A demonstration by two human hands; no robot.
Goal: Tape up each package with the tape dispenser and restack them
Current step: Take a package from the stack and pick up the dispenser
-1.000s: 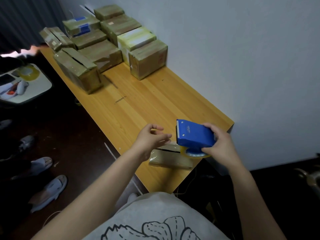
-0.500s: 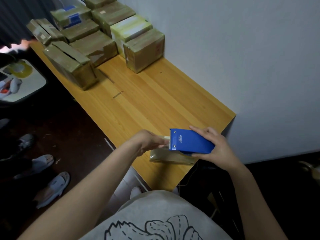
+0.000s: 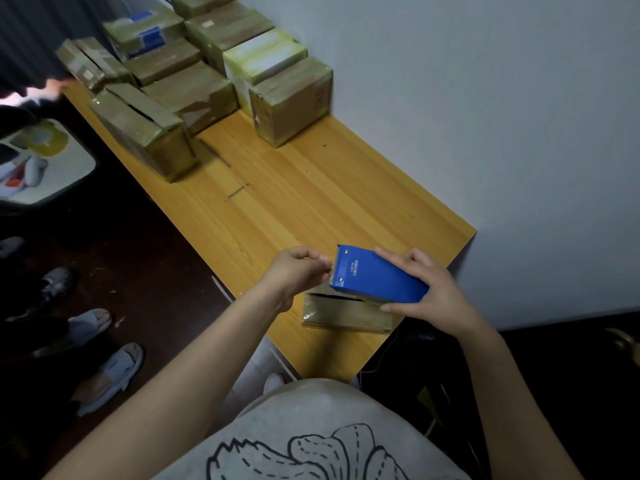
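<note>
At the table's (image 3: 311, 202) near right edge, a small package (image 3: 343, 311) lies below the blue tape dispenser (image 3: 377, 278), which the right hand (image 3: 440, 292) grips by its body. The left hand (image 3: 298, 268), fingers curled narrow, pinches the tape end (image 3: 329, 271) at the toothed edge. At the far left, the other packages (image 3: 207, 74) sit grouped by the wall

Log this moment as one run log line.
right hand: holds blue tape dispenser | left hand: pinches at its blade end, tape unclear | package: on table below dispenser, seam open
</note>
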